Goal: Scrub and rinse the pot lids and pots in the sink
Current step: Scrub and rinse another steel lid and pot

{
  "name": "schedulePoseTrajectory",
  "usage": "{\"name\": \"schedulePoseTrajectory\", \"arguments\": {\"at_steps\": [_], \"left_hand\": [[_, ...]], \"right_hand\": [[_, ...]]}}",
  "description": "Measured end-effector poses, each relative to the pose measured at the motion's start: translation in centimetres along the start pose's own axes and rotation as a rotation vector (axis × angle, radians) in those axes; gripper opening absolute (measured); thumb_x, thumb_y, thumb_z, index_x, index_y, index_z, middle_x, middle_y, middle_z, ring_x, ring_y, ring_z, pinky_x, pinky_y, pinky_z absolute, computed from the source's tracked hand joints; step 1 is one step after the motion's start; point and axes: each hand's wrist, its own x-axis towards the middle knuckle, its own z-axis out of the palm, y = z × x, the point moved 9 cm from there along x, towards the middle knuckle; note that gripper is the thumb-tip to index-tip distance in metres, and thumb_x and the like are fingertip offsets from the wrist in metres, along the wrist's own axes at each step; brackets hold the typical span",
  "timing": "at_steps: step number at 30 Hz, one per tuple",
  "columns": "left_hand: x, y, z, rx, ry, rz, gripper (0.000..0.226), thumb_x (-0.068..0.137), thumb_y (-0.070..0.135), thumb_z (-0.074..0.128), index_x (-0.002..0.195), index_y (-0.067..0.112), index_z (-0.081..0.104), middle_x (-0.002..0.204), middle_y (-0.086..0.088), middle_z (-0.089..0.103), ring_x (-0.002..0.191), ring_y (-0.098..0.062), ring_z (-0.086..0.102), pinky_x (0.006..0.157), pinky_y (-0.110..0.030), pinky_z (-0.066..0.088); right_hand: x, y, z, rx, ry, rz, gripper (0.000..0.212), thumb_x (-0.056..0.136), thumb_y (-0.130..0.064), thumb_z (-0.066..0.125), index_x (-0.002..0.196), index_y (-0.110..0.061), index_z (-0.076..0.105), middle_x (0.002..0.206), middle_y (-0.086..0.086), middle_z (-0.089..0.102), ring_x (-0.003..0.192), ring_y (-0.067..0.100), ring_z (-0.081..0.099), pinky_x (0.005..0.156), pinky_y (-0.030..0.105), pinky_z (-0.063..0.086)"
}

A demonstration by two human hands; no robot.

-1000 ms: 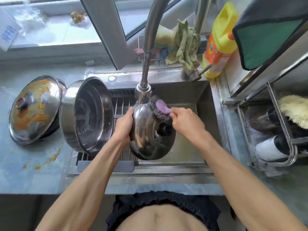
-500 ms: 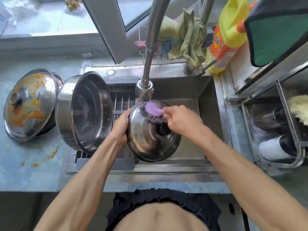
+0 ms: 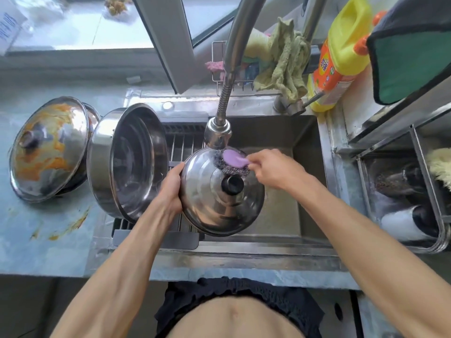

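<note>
Bare forearms, no sleeves; torso unclothed; black shorts (image 3: 240, 292) with gathered elastic waistband, below both hands' grip.

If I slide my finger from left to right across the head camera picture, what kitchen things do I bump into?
Dirty pot lid → tilted steel pot → clean pot lid being scrubbed → yellow detergent bottle → dish rack.

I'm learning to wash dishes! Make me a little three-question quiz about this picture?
1. True or false: the left hand grips the rim of the shiny lid over the sink.
2. What does the right hand hold against that lid?
A. yellow bottle
B. purple-handled steel scrubber
C. green cloth
3. Fill in: the dirty lid on the counter has ______ coloured smears.

Key: 1 true; 2 B; 3 orange.
</note>
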Motion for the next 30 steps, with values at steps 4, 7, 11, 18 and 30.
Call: {"name": "schedulePoseTrajectory", "arguments": {"at_steps": [4, 7, 11, 18, 30], "left_hand": [[0.0, -0.2, -0.1, -0.059, 0.007, -0.007, 0.033, 0.095, 0.032, 0.063, 0.065, 0.025, 0.073, 0.087, -0.002, 0.076, 0.081, -0.025, 0.073, 0.07, -0.039, 0.06], [-0.4, 0.3, -0.9, -0.077, 0.038, 0.014, 0.009, 0.08, 0.037, 0.073, 0.079, 0.028, 0.07, 0.104, -0.003, 0.075, 0.1, -0.029, 0.072, 0.083, -0.049, 0.06], [0.3, -0.4, -1.8, -0.094, 0.054, -0.022, 0.05, 0.078, 0.046, 0.071, 0.12, 0.02, 0.071, 0.124, -0.007, 0.073, 0.112, -0.034, 0.071, 0.095, -0.06, 0.054], [-1.3, -0.1, -0.8, -0.175, 0.08, -0.037, 0.048, 0.099, 0.053, 0.049, 0.125, 0.021, 0.073, 0.116, -0.007, 0.076, 0.107, -0.03, 0.072, 0.093, -0.048, 0.057], [-1.0, 0.8, -0.7, -0.266, 0.243, 0.022, 0.028, 0.087, 0.044, 0.062, 0.097, 0.021, 0.074, 0.097, -0.001, 0.079, 0.086, -0.027, 0.077, 0.082, -0.055, 0.061]], "right_hand": [[0.2, 2.7, -0.4, 0.089, 0.08, 0.157, 0.015, 0.092, -0.03, 0.049, 0.095, -0.027, 0.063, 0.103, 0.013, 0.065, 0.091, 0.037, 0.061, 0.076, 0.037, 0.05], [-0.8, 1.1, 1.3, 0.097, 0.035, 0.081, 0.016, 0.093, -0.031, 0.049, 0.095, -0.028, 0.065, 0.094, 0.007, 0.064, 0.087, 0.036, 0.06, 0.074, 0.039, 0.05], [-1.2, 4.5, 1.4, 0.184, 0.075, 0.255, 0.02, 0.092, -0.025, 0.047, 0.092, -0.022, 0.067, 0.097, 0.012, 0.067, 0.086, 0.035, 0.061, 0.072, 0.036, 0.049], [-2.7, 5.5, 2.9, 0.268, 0.088, 0.304, 0.022, 0.096, -0.024, 0.047, 0.078, -0.024, 0.06, 0.09, 0.01, 0.066, 0.083, 0.033, 0.061, 0.075, 0.037, 0.052], [-5.9, 3.8, 7.1, 0.36, 0.112, 0.261, 0.019, 0.096, -0.033, 0.048, 0.098, -0.026, 0.065, 0.087, 0.007, 0.068, 0.081, 0.033, 0.061, 0.07, 0.037, 0.05]]}}
